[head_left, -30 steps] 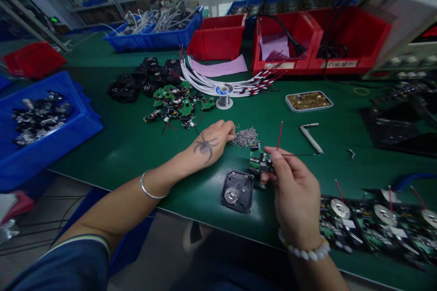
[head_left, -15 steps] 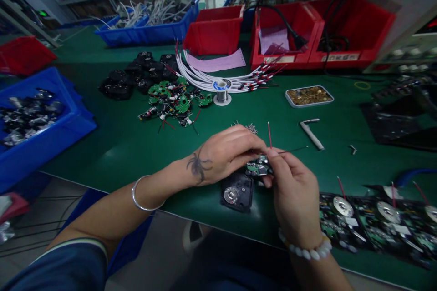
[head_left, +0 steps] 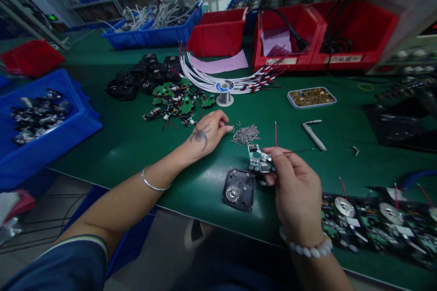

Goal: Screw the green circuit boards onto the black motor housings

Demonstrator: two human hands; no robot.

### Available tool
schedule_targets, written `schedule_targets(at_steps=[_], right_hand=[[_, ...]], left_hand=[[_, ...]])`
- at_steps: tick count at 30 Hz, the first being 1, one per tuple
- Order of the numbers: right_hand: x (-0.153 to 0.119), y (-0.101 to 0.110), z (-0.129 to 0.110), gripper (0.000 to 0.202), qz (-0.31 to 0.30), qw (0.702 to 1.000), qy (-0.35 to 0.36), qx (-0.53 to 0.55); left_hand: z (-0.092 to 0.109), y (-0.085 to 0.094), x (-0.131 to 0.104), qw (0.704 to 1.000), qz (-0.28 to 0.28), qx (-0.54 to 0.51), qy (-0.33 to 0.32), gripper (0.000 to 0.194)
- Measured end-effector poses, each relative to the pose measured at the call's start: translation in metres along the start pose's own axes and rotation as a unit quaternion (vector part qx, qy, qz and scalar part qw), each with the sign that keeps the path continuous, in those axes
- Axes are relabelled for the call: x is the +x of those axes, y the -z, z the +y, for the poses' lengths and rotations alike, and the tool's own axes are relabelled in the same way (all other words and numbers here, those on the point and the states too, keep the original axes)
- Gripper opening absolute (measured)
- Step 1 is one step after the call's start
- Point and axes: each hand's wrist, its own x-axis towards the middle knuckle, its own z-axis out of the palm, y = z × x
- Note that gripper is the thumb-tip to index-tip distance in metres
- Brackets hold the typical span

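Note:
My right hand (head_left: 295, 186) pinches a small circuit board (head_left: 261, 160) between thumb and fingers, above the table. A red wire (head_left: 276, 134) stands up from the board and a dark wire points right. At the left edge of a pile of small metal screws (head_left: 246, 134) is my left hand (head_left: 210, 132), its fingers curled close to the thumb; whether a screw is between them is too small to tell. Below the board a black square housing (head_left: 239, 189) with a round metal disc lies flat on the green table.
Wired boards (head_left: 372, 218) line the front right. A solder spool (head_left: 224, 94), green circuit boards (head_left: 180, 100), white cables (head_left: 218, 77) and black housings (head_left: 143, 75) lie behind my hands. A tray (head_left: 311, 97) and a jointed metal tool (head_left: 314, 135) are right. Bins (head_left: 216, 34) stand behind.
My left hand has let go of the circuit board and moved left to the screws, uncovering the pile and the black housing. My right hand still holds the board in nearly the same place.

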Motion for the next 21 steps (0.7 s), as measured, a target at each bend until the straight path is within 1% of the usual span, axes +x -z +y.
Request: schedule_targets(at_steps=[2, 3, 5, 7, 9, 11, 12, 13, 15, 16, 21], right_hand=[[0.0, 0.0, 0.001, 0.023, -0.003, 1.0, -0.003, -0.003], [0.0, 0.0, 0.001, 0.023, -0.005, 1.0, 0.0, 0.0], [0.0, 0.001, 0.002, 0.022, -0.005, 1.0, 0.007, 0.009], [-0.001, 0.001, 0.002, 0.023, -0.005, 1.0, 0.006, 0.006], [-0.002, 0.001, 0.001, 0.023, -0.005, 1.0, 0.0, 0.0], [-0.002, 0.001, -0.001, 0.023, -0.006, 1.0, -0.006, -0.006], [-0.002, 0.001, -0.002, 0.023, -0.007, 1.0, -0.009, -0.007], [-0.002, 0.0, -0.002, 0.023, -0.008, 1.0, -0.012, -0.007], [-0.002, 0.0, -0.003, 0.023, -0.013, 1.0, -0.014, -0.004], [-0.002, 0.0, -0.003, 0.023, -0.014, 1.0, -0.012, 0.0], [-0.002, 0.0, -0.001, 0.022, -0.016, 1.0, -0.014, 0.006]], left_hand=[[-0.011, -0.005, 0.002, 0.998, -0.047, 0.027, -0.013, 0.004], [-0.013, -0.006, 0.002, 0.997, -0.059, 0.032, -0.025, 0.005], [-0.01, -0.004, 0.0, 0.997, -0.065, 0.033, -0.039, 0.008], [0.003, 0.001, -0.004, 0.998, -0.046, 0.011, -0.051, 0.007], [0.021, 0.007, -0.01, 0.993, -0.016, -0.072, -0.09, 0.007], [0.037, 0.012, -0.017, 0.972, 0.0, -0.177, -0.157, 0.009], [0.043, 0.013, -0.02, 0.958, 0.001, -0.209, -0.196, 0.01], [0.047, 0.013, -0.023, 0.949, 0.0, -0.217, -0.23, 0.012], [0.051, 0.012, -0.025, 0.941, 0.002, -0.19, -0.279, 0.016], [0.052, 0.011, -0.026, 0.941, 0.003, -0.172, -0.292, 0.018], [0.05, 0.007, -0.025, 0.942, 0.0, -0.145, -0.302, 0.026]])
